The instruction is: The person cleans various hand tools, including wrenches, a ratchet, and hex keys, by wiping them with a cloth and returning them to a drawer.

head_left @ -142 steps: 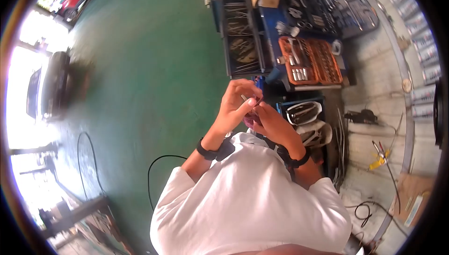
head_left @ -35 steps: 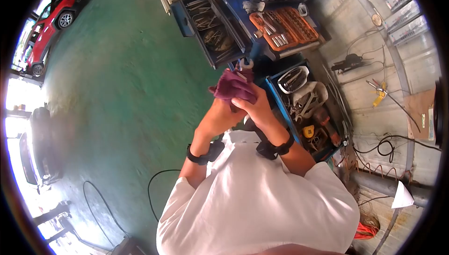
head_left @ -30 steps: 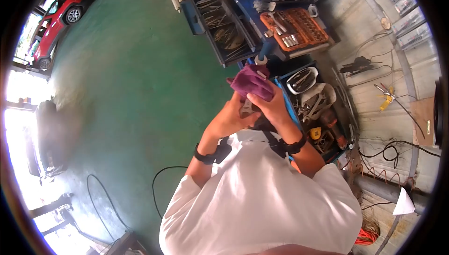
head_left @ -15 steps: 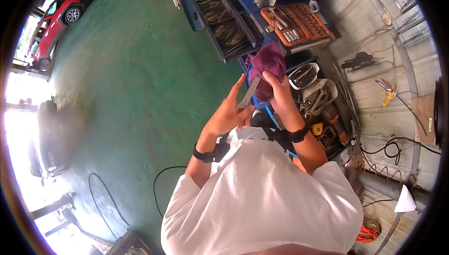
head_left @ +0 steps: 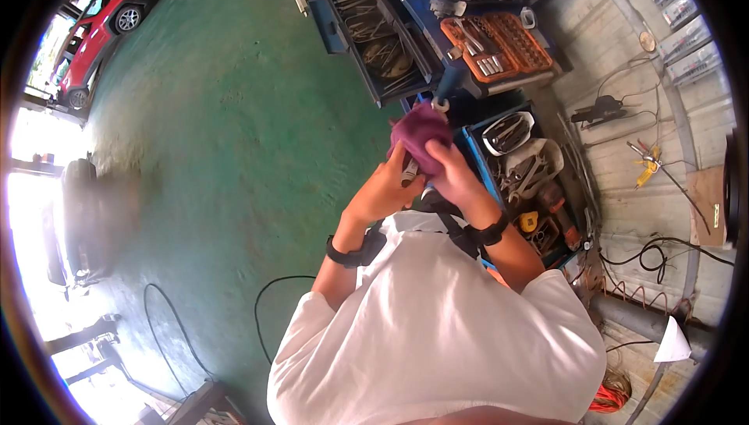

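Note:
A purple cloth (head_left: 420, 135) is bunched around the middle of a metal wrench (head_left: 409, 171). One end of the wrench sticks out past the cloth, over the tool cabinet. My left hand (head_left: 376, 195) is closed on the near end, thumb and fingers pinching it. Wrapped over the cloth from the other side, my right hand (head_left: 462, 182) grips it against the wrench, thumb on top. The two hands are close together in front of my chest. The cloth hides most of the wrench's shaft.
An open drawer (head_left: 382, 51) of tools juts out ahead. An orange socket set (head_left: 499, 44) lies on the blue cabinet top. To my right, a drawer holds wrenches (head_left: 530, 175) and a yellow tape measure (head_left: 528, 221). A red car (head_left: 101, 27) stands far left.
The cloth in my right hand has slid down the wrench toward my left hand, and the far wrench end now shows beyond it. Both hands have come closer together.

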{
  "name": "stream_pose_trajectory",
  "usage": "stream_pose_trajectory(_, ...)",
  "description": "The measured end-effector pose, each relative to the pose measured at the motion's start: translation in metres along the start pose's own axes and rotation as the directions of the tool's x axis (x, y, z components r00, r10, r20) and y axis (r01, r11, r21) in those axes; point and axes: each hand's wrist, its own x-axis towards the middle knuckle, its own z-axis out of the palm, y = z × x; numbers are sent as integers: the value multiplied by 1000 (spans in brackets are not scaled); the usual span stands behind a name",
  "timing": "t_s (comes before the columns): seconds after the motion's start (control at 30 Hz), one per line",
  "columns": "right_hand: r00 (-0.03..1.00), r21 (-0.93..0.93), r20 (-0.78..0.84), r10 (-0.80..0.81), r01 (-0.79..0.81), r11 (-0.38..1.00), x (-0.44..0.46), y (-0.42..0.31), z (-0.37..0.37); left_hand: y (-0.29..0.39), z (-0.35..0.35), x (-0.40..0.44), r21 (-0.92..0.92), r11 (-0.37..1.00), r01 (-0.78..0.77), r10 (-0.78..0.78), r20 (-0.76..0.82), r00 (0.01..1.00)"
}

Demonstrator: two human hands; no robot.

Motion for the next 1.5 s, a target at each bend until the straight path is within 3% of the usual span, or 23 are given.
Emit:
stream_pose_trajectory(0.07, 985, -173, -165, -47, 18, 985, -3, 6, 9, -5, 3, 1, 37, 999, -3, 3, 9, 1000)
stream_pose_trajectory(0.13, 980, -132, -192, -46, 21, 991, -3, 5, 8, -12, 5, 3, 162, 987, -4, 2, 11, 1000)
stream_pose_trajectory(0.23, 961, -207, -271, -46, -11, 978, -8, 1, 3, -13, 8, 1, 194, 981, -16, 8, 45, 999)
stream_pose_trajectory(0.37, 940, -249, -305, -149, 73, 966, -10, -13, 1, 1, 5, -8, 266, 964, -12, -22, 126, 992)
stream_pose_trajectory(0.47, 932, -261, -323, -163, 78, 962, -11, -15, 4, 0, 9, -8, 217, 975, -42, 2, 179, 984)
stream_pose_trajectory(0.53, 923, -263, -333, -192, 105, 959, -17, -11, 14, -7, 16, -5, 150, 980, -128, 106, 144, 984)
stream_pose_trajectory(0.67, 932, -481, -283, -225, 65, 874, -29, -4, 1, -24, 21, 7, 64, 983, -173, 162, 149, 976)
stream_pose_trajectory(0.73, 930, -446, -309, -202, 46, 894, -34, -18, 3, -23, 25, 8, 82, 958, -275, 266, 103, 958)
stream_pose_trajectory(0.8, 928, -409, -328, -176, 29, 912, -35, -24, 6, -21, 23, 2, 101, 970, -219, 203, 146, 968)
stream_pose_trajectory(0.87, 942, -155, -331, -61, 9, 988, -36, -26, 6, -10, 21, -7, 112, 994, 18, -38, 175, 984)
stream_pose_trajectory(0.93, 934, -150, -334, -124, 77, 986, -32, -19, 5, -30, 23, -6, 59, 998, -19, 10, 156, 988)
stream_pose_trajectory(1.0, 930, -138, -357, -86, 38, 990, -30, -14, -4, -47, 24, -8, 59, 981, -183, 178, 78, 981)
stream_pose_trajectory(1.07, 934, -162, -354, -54, -5, 987, -32, -16, -12, -45, 20, -15, 84, 978, -193, 187, 74, 979)
stream_pose_trajectory(1.13, 938, -184, -346, -18, -49, 982, -37, -17, -14, -39, 15, -23, 52, 994, -97, 91, 103, 991)
stream_pose_trajectory(1.27, 971, -351, -226, -80, -4, 936, -31, -28, -19, -40, 5, -25, 119, 991, -55, 35, 166, 985)
stream_pose_trajectory(1.33, 980, -444, -198, -35, -58, 894, -34, -34, -28, -42, 2, -27, 188, 958, -217, 179, 199, 963)
stream_pose_trajectory(1.4, 985, -489, -170, 12, -94, 867, -37, -46, -21, -40, -3, -28, 146, 967, -209, 174, 218, 960)
stream_pose_trajectory(1.47, 987, -685, -161, 8, -117, 719, -43, -60, -12, -35, -9, -32, 104, 973, -207, 179, 228, 957)
stream_pose_trajectory(1.5, 996, -765, -75, -46, -28, 644, -48, -63, -8, -30, -14, -34, 142, 977, -157, 114, 272, 955)
